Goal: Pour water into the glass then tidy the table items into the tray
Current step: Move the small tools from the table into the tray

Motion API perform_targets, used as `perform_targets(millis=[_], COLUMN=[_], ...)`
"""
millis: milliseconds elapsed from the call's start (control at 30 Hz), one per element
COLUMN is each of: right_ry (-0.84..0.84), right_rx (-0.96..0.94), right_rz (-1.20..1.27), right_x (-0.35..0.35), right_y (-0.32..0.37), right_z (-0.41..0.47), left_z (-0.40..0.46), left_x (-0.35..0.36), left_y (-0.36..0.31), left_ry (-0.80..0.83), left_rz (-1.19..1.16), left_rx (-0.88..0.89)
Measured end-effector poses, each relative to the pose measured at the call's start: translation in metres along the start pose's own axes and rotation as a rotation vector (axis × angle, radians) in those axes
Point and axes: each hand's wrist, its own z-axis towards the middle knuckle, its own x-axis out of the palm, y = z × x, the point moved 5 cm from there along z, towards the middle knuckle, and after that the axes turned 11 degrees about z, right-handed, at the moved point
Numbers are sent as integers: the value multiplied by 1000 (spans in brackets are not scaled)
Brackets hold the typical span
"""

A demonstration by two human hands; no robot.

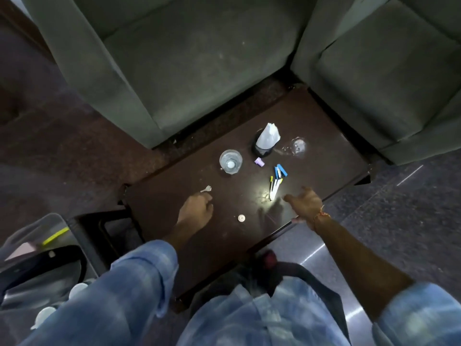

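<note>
A clear glass stands upright on the dark table, water in it. Right of it lie a small purple piece, a blue stapler and white pens — side by side. A silver key lies nearer the front edge — with a small round cap.

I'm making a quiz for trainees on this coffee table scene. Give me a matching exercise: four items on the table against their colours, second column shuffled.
Column A:
1. glass
2. stapler
3. small cylinder beside the tissue holder
4. bottle cap

Column B:
a. blue
b. white
c. clear, with water in it
d. lilac

Pairs: 1-c, 2-a, 3-d, 4-b
</note>
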Motion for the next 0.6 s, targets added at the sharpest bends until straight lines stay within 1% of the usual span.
perform_targets(millis=[100, 233, 333, 400, 500, 600], right_ry=[5, 65, 130, 153, 142, 114], right_rx=[-7, 16, 46, 81, 20, -107], right_rz=[-95, -189, -326, -372, -562, -836], right_x=[8, 37, 63, 77, 95, 106], right_y=[15, 26, 16, 4, -8, -9], right_z=[31, 101, 154, 176, 195, 197], left_z=[31, 85, 118, 130, 137, 141], left_x=[1, 36, 72, 91, 108, 110], left_y=[0, 17, 26, 32, 41, 44], left_ry=[-5, 30, -13, 2, 29, 8], left_rz=[7, 25, 41, 99, 174, 108], left_rx=[-17, -97, -145, -159, -160, -184])
